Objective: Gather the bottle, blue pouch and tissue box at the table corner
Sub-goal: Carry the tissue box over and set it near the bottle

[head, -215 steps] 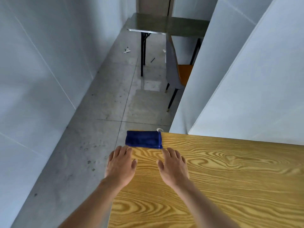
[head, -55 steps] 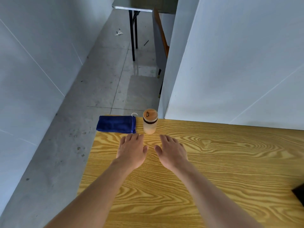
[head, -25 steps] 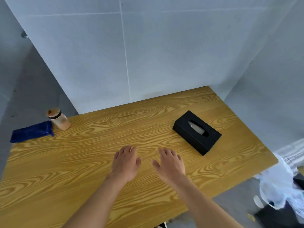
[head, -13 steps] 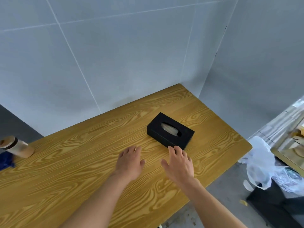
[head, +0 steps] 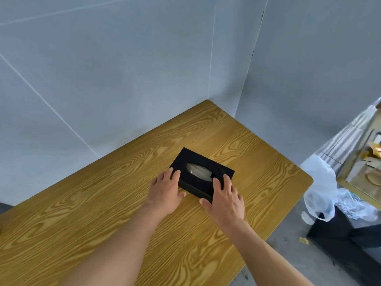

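A black tissue box with an oval opening lies on the wooden table, toward its right end. My left hand grips the box's near left corner, fingers over the top edge and thumb low at the side. At the near right corner my right hand does the same, fingers on the top and thumb against the near side. The box rests flat on the table between both hands. Neither the bottle nor the blue pouch is in view.
Grey walls close off the table's far side and its far right corner. Off the right edge, on the floor, lie a white plastic bag and a black object. Another surface with clutter stands at the far right.
The view swung right, so the bottle and pouch left the frame. Both hands moved forward from the bare table and closed on the tissue box's near corners.
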